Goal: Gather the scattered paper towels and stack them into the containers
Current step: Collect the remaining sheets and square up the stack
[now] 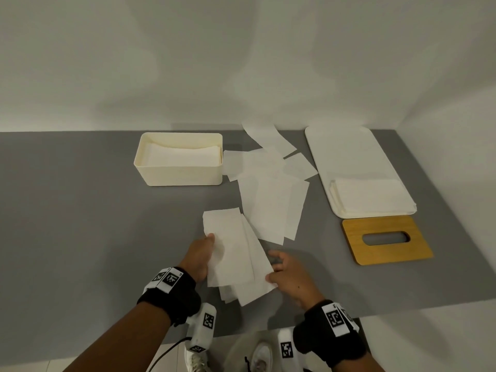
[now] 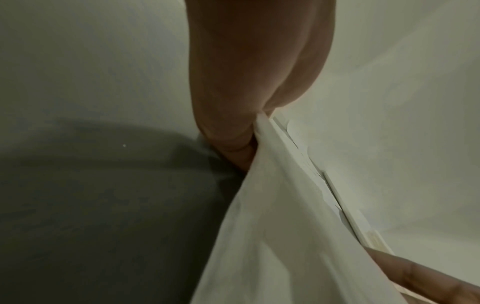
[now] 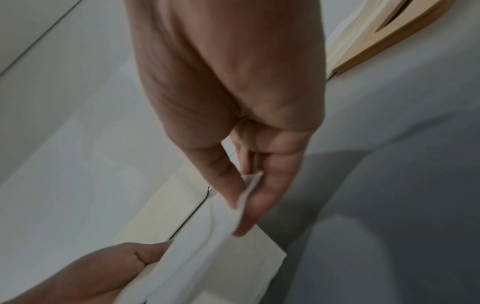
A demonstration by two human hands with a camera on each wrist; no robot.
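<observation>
Both hands hold one fanned bundle of paper towels above the grey worktop, on the near side of the cream box. The left hand grips the bundle's left edge, thumb on top. The right hand pinches its right edge between thumb and fingers. Loose paper towels lie scattered just right of the cream box, which already contains a stack. Farther right of the box, a white tray carries another stack; a wooden slotted lid lies just beside the tray's near end.
</observation>
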